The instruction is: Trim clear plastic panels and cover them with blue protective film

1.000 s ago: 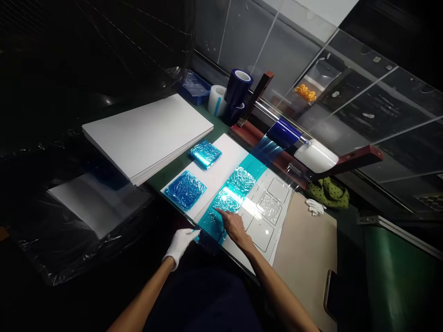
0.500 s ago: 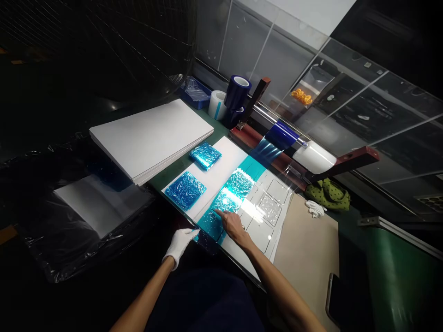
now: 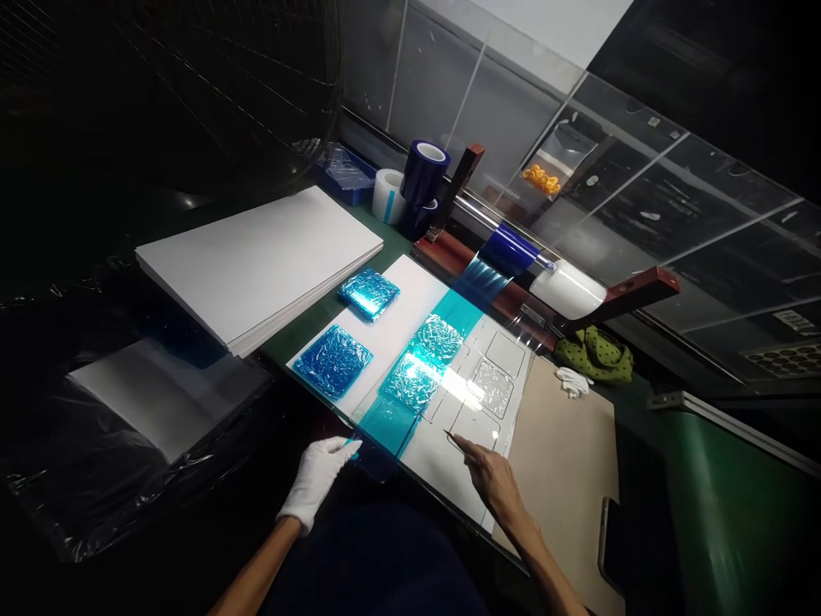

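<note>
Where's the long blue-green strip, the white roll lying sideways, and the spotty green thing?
Long blue-green strip (image 3: 426, 364), head view: its shiny middle.
White roll lying sideways (image 3: 568, 289), head view: its curved side.
Spotty green thing (image 3: 606, 365), head view: its dotted front.

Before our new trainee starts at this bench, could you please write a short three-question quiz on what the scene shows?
1. Multiple choice: what colour is the glove on the left hand? A) blue; B) white; C) green.
2. True or false: the right hand is ungloved and reaches over the sheet with printed outlines.
3. Count: how many crinkled blue squares lie between the stack of white sheets and the blue film strip?

Key: 1. B; 2. True; 3. Two.
</note>
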Demonstrator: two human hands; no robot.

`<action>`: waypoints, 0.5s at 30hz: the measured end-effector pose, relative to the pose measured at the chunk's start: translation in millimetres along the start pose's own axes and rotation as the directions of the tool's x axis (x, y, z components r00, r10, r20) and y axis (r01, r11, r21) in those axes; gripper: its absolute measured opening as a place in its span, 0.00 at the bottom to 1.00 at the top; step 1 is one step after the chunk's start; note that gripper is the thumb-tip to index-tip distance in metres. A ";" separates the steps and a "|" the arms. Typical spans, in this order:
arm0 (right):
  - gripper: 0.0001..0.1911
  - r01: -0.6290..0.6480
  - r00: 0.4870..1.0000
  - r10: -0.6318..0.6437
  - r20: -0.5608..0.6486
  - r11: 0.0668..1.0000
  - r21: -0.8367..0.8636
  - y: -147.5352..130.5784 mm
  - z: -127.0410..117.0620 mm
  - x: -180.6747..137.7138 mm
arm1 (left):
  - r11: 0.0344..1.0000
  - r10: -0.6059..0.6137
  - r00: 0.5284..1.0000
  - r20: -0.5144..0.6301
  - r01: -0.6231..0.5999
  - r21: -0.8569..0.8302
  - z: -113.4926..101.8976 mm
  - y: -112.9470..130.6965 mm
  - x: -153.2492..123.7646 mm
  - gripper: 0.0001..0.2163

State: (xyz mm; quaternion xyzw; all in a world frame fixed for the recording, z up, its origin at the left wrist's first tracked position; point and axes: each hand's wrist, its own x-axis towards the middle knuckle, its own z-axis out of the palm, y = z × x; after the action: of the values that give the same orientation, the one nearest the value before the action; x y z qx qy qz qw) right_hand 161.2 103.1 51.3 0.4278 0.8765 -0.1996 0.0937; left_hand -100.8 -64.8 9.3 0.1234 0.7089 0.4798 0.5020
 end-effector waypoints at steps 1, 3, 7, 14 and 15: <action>0.26 -0.004 0.999 0.006 -0.036 0.998 0.070 -3.1 1.7 -1.6 | 1.000 0.017 1.000 -0.011 -0.017 0.007 -6.2 5.9 0.7 0.17; 0.25 0.003 0.996 0.012 -0.083 0.983 0.181 -11.9 5.0 -2.0 | 0.998 0.051 0.998 -0.045 -0.050 0.024 -24.5 20.0 10.0 0.16; 0.24 0.012 0.993 0.023 -0.112 0.952 0.306 -33.4 6.3 3.2 | 0.992 0.110 0.983 -0.148 -0.100 0.070 -70.7 50.8 51.5 0.20; 0.23 -0.001 0.991 0.043 -0.123 0.947 0.320 -46.9 3.3 8.8 | 0.958 0.208 0.963 -0.173 -0.165 0.234 -100.5 74.6 109.3 0.27; 0.23 -0.004 0.991 0.046 -0.129 0.951 0.309 -45.4 3.5 9.1 | 0.944 0.225 0.958 -0.178 -0.169 0.284 -101.0 76.8 111.3 0.27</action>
State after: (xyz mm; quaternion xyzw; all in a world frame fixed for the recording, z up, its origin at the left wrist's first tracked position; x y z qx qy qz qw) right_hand 119.8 82.9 57.4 0.4607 0.8336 -0.3032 -0.0309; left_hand -260.0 -8.8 8.6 0.2094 0.7992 0.4388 0.3533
